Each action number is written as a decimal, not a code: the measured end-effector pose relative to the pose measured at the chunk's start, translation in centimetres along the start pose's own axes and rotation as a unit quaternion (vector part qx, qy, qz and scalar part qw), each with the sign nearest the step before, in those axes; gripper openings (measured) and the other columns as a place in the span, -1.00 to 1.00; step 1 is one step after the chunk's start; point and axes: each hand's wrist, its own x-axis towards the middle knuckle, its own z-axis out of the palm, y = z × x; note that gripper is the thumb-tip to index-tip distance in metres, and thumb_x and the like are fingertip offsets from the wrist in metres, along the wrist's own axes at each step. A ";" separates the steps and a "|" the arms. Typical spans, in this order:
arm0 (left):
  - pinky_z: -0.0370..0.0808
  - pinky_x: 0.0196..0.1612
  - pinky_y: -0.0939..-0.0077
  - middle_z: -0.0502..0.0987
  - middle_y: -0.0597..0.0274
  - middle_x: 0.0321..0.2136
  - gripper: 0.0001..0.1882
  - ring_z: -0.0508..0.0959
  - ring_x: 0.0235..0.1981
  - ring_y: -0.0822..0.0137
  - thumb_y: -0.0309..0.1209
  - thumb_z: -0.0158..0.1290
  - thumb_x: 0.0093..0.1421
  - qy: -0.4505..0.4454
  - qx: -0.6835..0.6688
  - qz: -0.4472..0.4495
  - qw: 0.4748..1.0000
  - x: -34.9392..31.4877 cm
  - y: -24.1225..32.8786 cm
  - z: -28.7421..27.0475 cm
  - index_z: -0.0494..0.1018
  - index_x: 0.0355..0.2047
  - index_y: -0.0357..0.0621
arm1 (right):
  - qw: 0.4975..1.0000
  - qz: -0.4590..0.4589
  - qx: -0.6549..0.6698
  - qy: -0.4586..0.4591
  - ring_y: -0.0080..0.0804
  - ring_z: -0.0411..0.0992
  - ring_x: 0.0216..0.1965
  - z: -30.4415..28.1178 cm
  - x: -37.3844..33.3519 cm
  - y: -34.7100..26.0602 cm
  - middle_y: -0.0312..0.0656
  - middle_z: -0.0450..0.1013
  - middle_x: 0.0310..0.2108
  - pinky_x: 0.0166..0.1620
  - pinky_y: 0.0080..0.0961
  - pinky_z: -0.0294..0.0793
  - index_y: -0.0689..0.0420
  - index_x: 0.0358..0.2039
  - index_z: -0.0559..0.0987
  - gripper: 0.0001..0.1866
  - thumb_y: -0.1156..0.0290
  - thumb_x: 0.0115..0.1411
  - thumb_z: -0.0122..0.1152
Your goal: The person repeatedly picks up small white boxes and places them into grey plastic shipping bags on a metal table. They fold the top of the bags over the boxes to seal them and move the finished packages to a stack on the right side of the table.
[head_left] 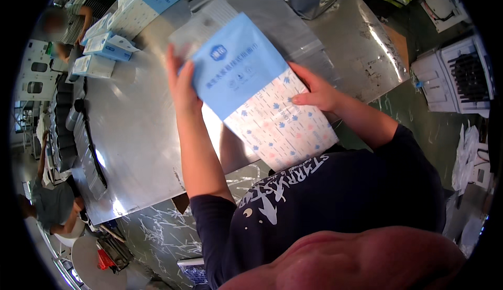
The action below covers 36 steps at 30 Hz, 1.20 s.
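Observation:
In front of my chest is a flat, soft-looking package [251,80], light blue at its upper part and white with small blue and pink prints below. It tilts over the table edge. My right hand [317,91] grips its right side, thumb on the front and fingers partly hidden behind. My left hand [183,83] is at its left edge, thumb against the blue part and fingers stretched apart, slightly blurred. A translucent plastic bag [212,15] shows behind the package, close to my left fingers; whether they touch it is unclear.
Blue-and-white boxes [141,9] stand at the metal table's [136,127] far left. Grey plastic bags [283,20] lie at the back. Dark pouches [65,127] line the left edge, near other people [55,206]. White machines [450,80] stand right; paper strips [162,237] litter the floor.

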 end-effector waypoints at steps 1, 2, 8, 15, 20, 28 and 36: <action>0.43 -0.17 0.54 0.44 0.14 -0.24 -0.45 0.47 -0.24 0.36 -0.29 -0.01 0.19 -0.006 0.054 -0.106 0.993 1.3 -2.3 -0.1 0.18 0.13 -0.29 | 0.993 0.030 -0.108 -0.023 -0.24 0.27 0.08 -2.3 -1.1 0.7 -0.03 0.28 0.05 0.07 -0.39 0.31 0.16 0.17 0.24 -0.30 0.34 0.01 0.26; 0.43 -0.24 0.55 0.45 0.18 -0.33 -0.48 0.47 -0.30 0.40 -0.27 -0.01 0.20 0.029 0.049 -0.163 0.985 1.7 -4.9 -1.0 0.23 0.09 -0.30 | 0.975 0.057 -0.211 -0.043 -0.23 0.30 0.05 -4.4 -1.5 1.1 -0.03 0.29 0.04 0.04 -0.38 0.34 0.15 0.14 0.29 -0.35 0.34 0.03 0.24; 0.44 -0.35 0.49 0.46 0.15 -0.45 -0.51 0.49 -0.42 0.36 -0.28 0.02 0.18 -0.161 0.169 -0.238 0.943 4.5 -9.8 -0.5 0.26 0.08 -0.19 | 0.709 -0.198 -0.677 0.005 -0.10 0.43 -0.25 -11.8 10.5 3.0 -0.12 0.47 -0.34 -0.18 -0.25 0.44 0.15 -0.44 0.56 -0.82 0.32 0.04 0.09; 0.46 -0.14 0.30 0.49 -0.07 -0.22 -0.59 0.54 -0.20 0.12 -0.37 0.00 0.09 0.061 0.573 -0.061 0.815 3.2 -10.6 4.7 0.34 -0.02 -0.16 | 0.843 -0.220 -0.461 0.167 -0.14 0.43 -0.23 -10.1 14.5 0.2 -0.14 0.47 -0.36 -0.21 -0.26 0.44 0.14 -0.47 0.56 -0.82 0.39 0.06 -0.01; 0.44 -0.15 0.25 0.49 -0.10 -0.20 -0.66 0.52 -0.16 0.05 -0.41 -0.01 0.09 0.199 0.169 -0.040 0.964 -4.7 -12.1 6.1 0.39 -0.21 -0.48 | 0.879 -0.230 -0.417 -0.007 -0.28 0.38 -0.16 -12.5 6.3 0.8 -0.18 0.43 -0.32 -0.13 -0.46 0.37 0.14 -0.42 0.52 -0.85 0.53 -0.07 0.07; 0.44 -0.18 0.13 0.47 -0.28 -0.28 -0.74 0.48 -0.23 -0.19 -0.42 0.03 0.00 -0.106 0.688 -0.089 0.712 -3.4 -7.3 7.4 0.43 -0.39 -0.45 | 0.860 -0.108 -0.497 0.044 -0.11 0.42 -0.41 -14.1 5.9 2.4 -0.11 0.42 -0.54 -0.28 -0.32 0.38 0.16 -0.47 0.43 -0.90 0.56 -0.09 0.04; 0.46 -0.24 0.15 0.52 -0.21 -0.37 -0.76 0.52 -0.33 -0.13 -0.41 -0.01 0.00 -0.170 0.711 -0.104 0.674 -3.7 -7.5 2.9 0.49 -0.39 -0.37 | 0.782 -0.145 -0.587 0.152 -0.27 0.38 -0.18 -13.8 6.5 1.4 -0.27 0.46 -0.41 -0.12 -0.29 0.32 0.06 -0.28 0.51 -0.73 0.40 -0.08 0.15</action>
